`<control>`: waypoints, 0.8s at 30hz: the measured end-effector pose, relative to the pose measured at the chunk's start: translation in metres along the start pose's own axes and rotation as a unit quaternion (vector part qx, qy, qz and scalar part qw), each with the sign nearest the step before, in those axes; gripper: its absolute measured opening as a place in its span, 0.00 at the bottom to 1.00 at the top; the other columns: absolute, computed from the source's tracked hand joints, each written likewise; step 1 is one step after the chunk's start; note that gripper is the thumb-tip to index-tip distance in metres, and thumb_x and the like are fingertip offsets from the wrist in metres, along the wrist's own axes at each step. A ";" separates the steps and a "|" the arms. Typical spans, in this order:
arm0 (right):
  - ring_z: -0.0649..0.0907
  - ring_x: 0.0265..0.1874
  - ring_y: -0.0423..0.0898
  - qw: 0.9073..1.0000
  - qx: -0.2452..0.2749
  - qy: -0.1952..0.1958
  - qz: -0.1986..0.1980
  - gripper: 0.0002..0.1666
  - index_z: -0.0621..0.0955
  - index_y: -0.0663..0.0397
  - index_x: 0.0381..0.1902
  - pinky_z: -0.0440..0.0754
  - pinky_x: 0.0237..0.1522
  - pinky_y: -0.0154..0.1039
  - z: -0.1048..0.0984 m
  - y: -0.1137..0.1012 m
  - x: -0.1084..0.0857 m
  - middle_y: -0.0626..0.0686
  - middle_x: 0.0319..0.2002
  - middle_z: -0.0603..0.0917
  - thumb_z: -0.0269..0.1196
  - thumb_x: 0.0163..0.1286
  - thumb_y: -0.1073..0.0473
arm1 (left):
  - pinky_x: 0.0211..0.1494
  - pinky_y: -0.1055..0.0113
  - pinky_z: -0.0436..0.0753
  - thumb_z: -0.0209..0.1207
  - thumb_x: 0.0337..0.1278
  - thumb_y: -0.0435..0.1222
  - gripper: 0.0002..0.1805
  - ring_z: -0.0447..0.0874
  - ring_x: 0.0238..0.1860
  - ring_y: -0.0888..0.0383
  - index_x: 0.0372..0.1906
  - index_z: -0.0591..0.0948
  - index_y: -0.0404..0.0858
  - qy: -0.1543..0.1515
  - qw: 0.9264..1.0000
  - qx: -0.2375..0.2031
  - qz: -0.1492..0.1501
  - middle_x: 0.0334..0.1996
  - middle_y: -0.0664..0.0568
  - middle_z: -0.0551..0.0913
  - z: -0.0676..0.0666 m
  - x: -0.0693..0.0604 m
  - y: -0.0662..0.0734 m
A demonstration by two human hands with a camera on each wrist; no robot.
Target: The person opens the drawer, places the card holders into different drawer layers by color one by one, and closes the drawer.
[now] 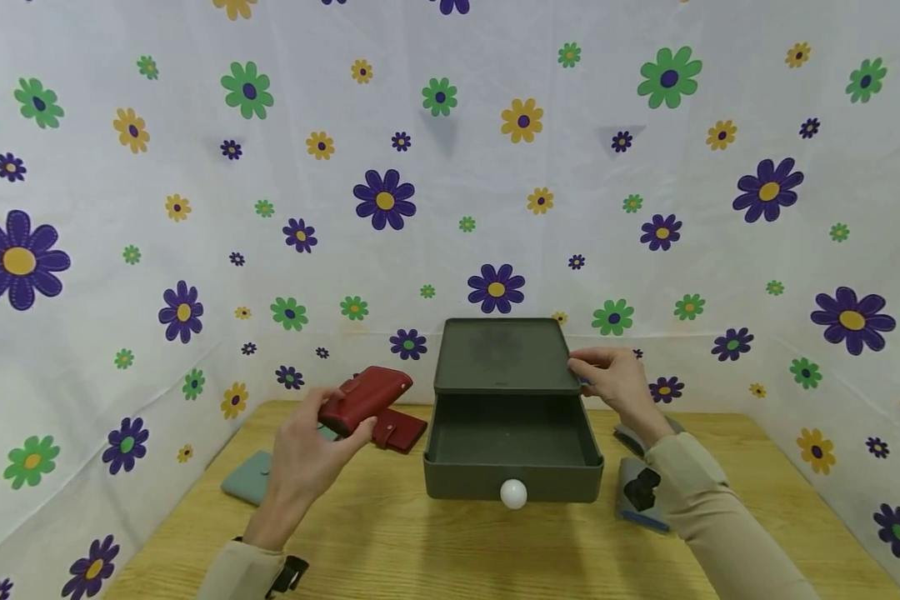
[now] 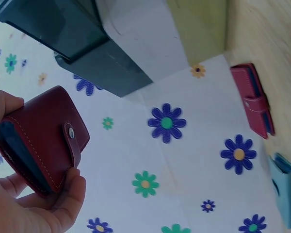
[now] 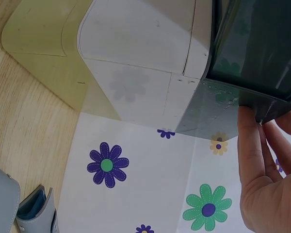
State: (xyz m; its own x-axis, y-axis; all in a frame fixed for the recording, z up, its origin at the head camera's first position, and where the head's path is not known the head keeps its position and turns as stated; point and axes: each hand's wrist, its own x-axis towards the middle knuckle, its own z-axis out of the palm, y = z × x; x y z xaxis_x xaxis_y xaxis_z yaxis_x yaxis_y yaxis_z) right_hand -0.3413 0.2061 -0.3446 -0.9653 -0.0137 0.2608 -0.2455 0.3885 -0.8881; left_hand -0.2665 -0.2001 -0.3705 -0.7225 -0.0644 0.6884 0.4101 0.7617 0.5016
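My left hand (image 1: 303, 454) holds a dark red wallet (image 1: 366, 398) in the air, left of the drawer box; in the left wrist view the wallet (image 2: 51, 136) has a snap strap and lies between thumb and fingers. My right hand (image 1: 617, 385) touches the right edge of the box's dark green top (image 1: 502, 354). The right wrist view shows the fingertips of that hand (image 3: 269, 170) against the box's corner (image 3: 252, 97). Below the top, the drawer (image 1: 513, 482) with a white round knob (image 1: 513, 494) is pulled out, and its visible floor is bare.
Another red wallet (image 1: 401, 431) lies on the wooden table (image 1: 360, 533) behind the left hand. A light teal wallet (image 1: 247, 477) is at the left. To the right of the box lie a grey-blue wallet (image 1: 630, 492) and a second one (image 1: 630, 439) behind it. Flowered cloth surrounds the table.
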 end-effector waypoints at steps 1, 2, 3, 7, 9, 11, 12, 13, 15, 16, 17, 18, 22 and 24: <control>0.86 0.33 0.41 1.000 0.001 0.000 0.001 0.22 0.80 0.62 0.59 0.87 0.40 0.41 0.000 0.000 0.000 0.67 0.52 0.83 0.60 0.72 0.55 | 0.31 0.69 0.78 0.72 0.47 0.46 0.27 0.78 0.31 0.56 0.50 0.76 0.39 0.001 1.000 -0.004 0.002 0.34 0.48 0.83 -0.001 0.000 0.003; 0.86 0.33 0.41 1.000 0.002 0.001 0.003 0.22 0.80 0.62 0.59 0.87 0.39 0.39 0.000 0.000 0.000 0.67 0.52 0.83 0.60 0.72 0.55 | 0.31 0.69 0.78 0.73 0.47 0.45 0.27 0.78 0.31 0.56 0.50 0.76 0.39 0.001 1.000 -0.009 0.004 0.35 0.48 0.83 -0.001 0.000 0.007; 0.86 0.33 0.41 1.000 0.002 0.001 0.003 0.22 0.80 0.62 0.59 0.87 0.39 0.39 0.000 0.000 0.000 0.66 0.52 0.83 0.60 0.72 0.55 | 0.31 0.68 0.78 0.73 0.47 0.45 0.27 0.78 0.31 0.56 0.50 0.76 0.39 0.002 1.000 -0.013 0.006 0.35 0.48 0.83 -0.002 0.000 0.010; 0.86 0.33 0.41 1.000 -0.003 0.005 0.002 0.22 0.80 0.62 0.58 0.87 0.42 0.44 0.000 -0.001 0.000 0.66 0.52 0.83 0.60 0.72 0.55 | 0.32 0.68 0.79 0.74 0.46 0.43 0.27 0.79 0.31 0.56 0.51 0.76 0.40 -0.002 0.999 -0.045 0.016 0.36 0.48 0.84 -0.005 0.000 0.027; 0.86 0.33 0.41 1.000 -0.005 0.005 0.003 0.22 0.80 0.62 0.59 0.87 0.44 0.47 0.000 -0.001 -0.001 0.66 0.52 0.83 0.60 0.72 0.55 | 0.31 0.68 0.79 0.74 0.45 0.42 0.27 0.79 0.31 0.57 0.51 0.76 0.40 -0.004 0.998 -0.060 0.024 0.37 0.48 0.84 -0.005 0.000 0.034; 0.86 0.32 0.41 1.000 -0.004 0.004 0.005 0.22 0.80 0.62 0.59 0.86 0.44 0.48 0.001 -0.001 -0.001 0.66 0.52 0.83 0.60 0.72 0.55 | 0.31 0.68 0.79 0.74 0.45 0.41 0.27 0.79 0.31 0.58 0.51 0.76 0.40 -0.003 0.997 -0.072 0.035 0.37 0.48 0.84 -0.006 0.000 0.040; 0.86 0.32 0.40 1.000 -0.004 0.004 0.005 0.22 0.80 0.62 0.59 0.86 0.44 0.48 0.001 -0.001 -0.001 0.66 0.52 0.83 0.60 0.72 0.55 | 0.31 0.68 0.79 0.74 0.45 0.41 0.27 0.79 0.31 0.58 0.51 0.76 0.40 -0.002 0.996 -0.075 0.041 0.38 0.48 0.84 -0.006 0.001 0.043; 0.86 0.32 0.40 1.000 -0.004 0.003 0.005 0.22 0.80 0.62 0.59 0.86 0.44 0.48 0.001 -0.001 -0.001 0.66 0.51 0.83 0.60 0.72 0.55 | 0.31 0.68 0.79 0.74 0.45 0.40 0.27 0.79 0.31 0.58 0.51 0.76 0.39 -0.001 0.996 -0.077 0.048 0.38 0.48 0.84 -0.005 0.001 0.045; 0.86 0.32 0.40 1.000 -0.002 0.003 0.003 0.22 0.80 0.62 0.58 0.87 0.43 0.48 0.001 -0.001 0.000 0.66 0.51 0.83 0.60 0.72 0.55 | 0.29 0.68 0.80 0.74 0.44 0.40 0.27 0.79 0.32 0.58 0.51 0.76 0.39 0.002 0.995 -0.080 0.059 0.38 0.48 0.84 -0.004 0.002 0.049; 0.86 0.32 0.40 1.000 -0.001 0.003 0.002 0.22 0.80 0.62 0.58 0.87 0.43 0.48 0.001 -0.001 0.000 0.66 0.51 0.83 0.60 0.72 0.55 | 0.28 0.68 0.80 0.74 0.44 0.39 0.28 0.79 0.31 0.58 0.51 0.76 0.39 0.003 0.995 -0.081 0.065 0.37 0.48 0.83 -0.004 0.002 0.051; 0.86 0.32 0.40 1.000 -0.001 0.002 0.001 0.22 0.80 0.62 0.58 0.87 0.44 0.48 0.001 -0.001 0.000 0.66 0.51 0.83 0.60 0.72 0.56 | 0.28 0.68 0.80 0.75 0.44 0.39 0.28 0.79 0.32 0.58 0.51 0.76 0.39 0.003 0.994 -0.081 0.070 0.37 0.48 0.83 -0.003 0.002 0.053; 0.86 0.32 0.40 1.000 -0.001 0.002 0.000 0.22 0.80 0.62 0.58 0.87 0.43 0.48 0.001 -0.001 0.000 0.66 0.51 0.83 0.60 0.72 0.56 | 0.28 0.68 0.81 0.75 0.43 0.39 0.28 0.79 0.32 0.58 0.51 0.76 0.39 0.002 0.994 -0.083 0.075 0.37 0.48 0.83 -0.003 0.002 0.055; 0.86 0.32 0.40 1.000 0.000 0.003 -0.002 0.21 0.80 0.62 0.58 0.87 0.41 0.43 0.001 -0.001 0.000 0.66 0.51 0.83 0.60 0.72 0.56 | 0.28 0.70 0.84 0.75 0.43 0.38 0.28 0.81 0.33 0.57 0.51 0.76 0.39 -0.009 0.992 -0.092 0.089 0.37 0.47 0.83 -0.001 0.001 0.062; 0.86 0.32 0.40 1.000 -0.001 0.004 -0.001 0.22 0.80 0.62 0.58 0.87 0.38 0.39 0.001 -0.001 0.000 0.66 0.51 0.83 0.60 0.72 0.56 | 0.28 0.70 0.85 0.75 0.43 0.38 0.28 0.81 0.33 0.56 0.51 0.76 0.39 -0.017 0.991 -0.095 0.096 0.38 0.47 0.83 0.000 0.000 0.066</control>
State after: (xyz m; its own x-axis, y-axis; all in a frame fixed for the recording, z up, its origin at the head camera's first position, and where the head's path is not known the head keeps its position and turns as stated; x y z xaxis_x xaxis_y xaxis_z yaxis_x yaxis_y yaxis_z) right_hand -0.3414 0.2046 -0.3439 -0.9637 -0.0068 0.2668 -0.2481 0.3910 -0.8863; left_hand -0.2394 -0.1495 -0.3372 -0.6376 0.0944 0.7645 0.6375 0.6219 0.4548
